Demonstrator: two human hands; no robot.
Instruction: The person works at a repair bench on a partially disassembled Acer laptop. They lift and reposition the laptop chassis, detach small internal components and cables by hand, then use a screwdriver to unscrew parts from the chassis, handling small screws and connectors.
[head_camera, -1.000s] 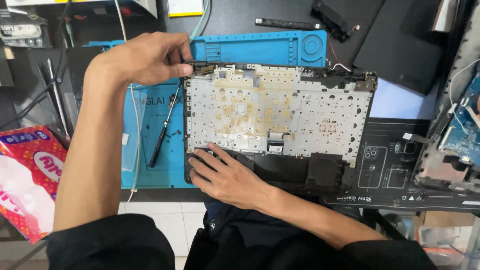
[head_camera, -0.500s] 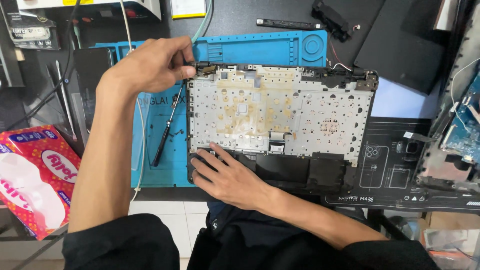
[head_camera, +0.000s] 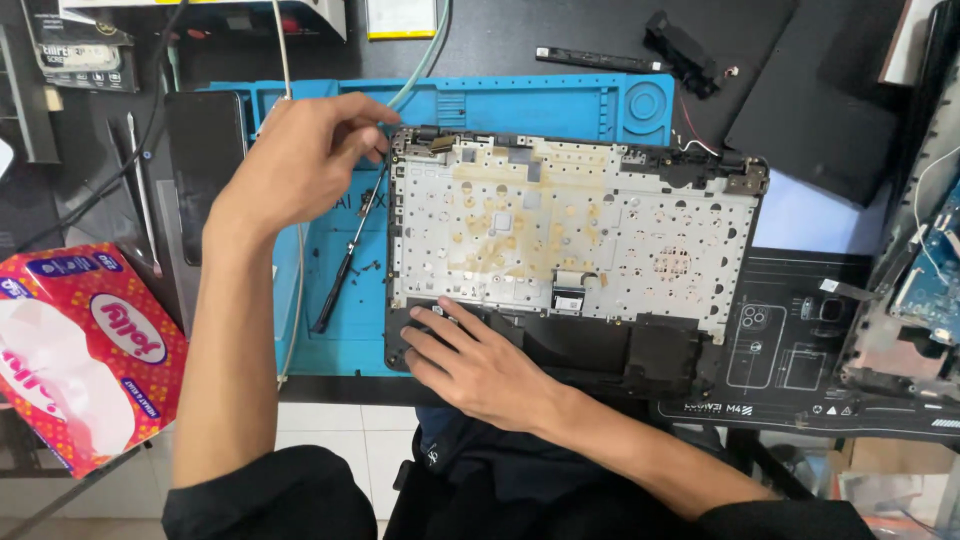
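Observation:
An opened laptop lower case (head_camera: 600, 230), with its silver keyboard backplate facing up, lies partly on a blue repair mat (head_camera: 520, 100). My left hand (head_camera: 300, 165) reaches across the mat, and its fingertips are pinched together at the case's far left corner, by the hinge. What they pinch is too small to make out. My right hand (head_camera: 470, 360) lies flat with fingers spread on the black near left part of the case, pressing on it. A black screwdriver (head_camera: 345, 265) lies on the mat just left of the case, under my left hand.
A red tissue box (head_camera: 80, 350) sits at the left edge. A dark phone (head_camera: 200, 170) and tweezers (head_camera: 140, 190) lie left of the mat. Black laptop parts (head_camera: 810, 110) lie far right, a circuit board (head_camera: 925, 280) at the right edge, and a black mat (head_camera: 800, 340) under the case.
My left hand's fingers have stayed at the case's far left corner, shifting only slightly. The right hand has not moved. The camera has drifted a little.

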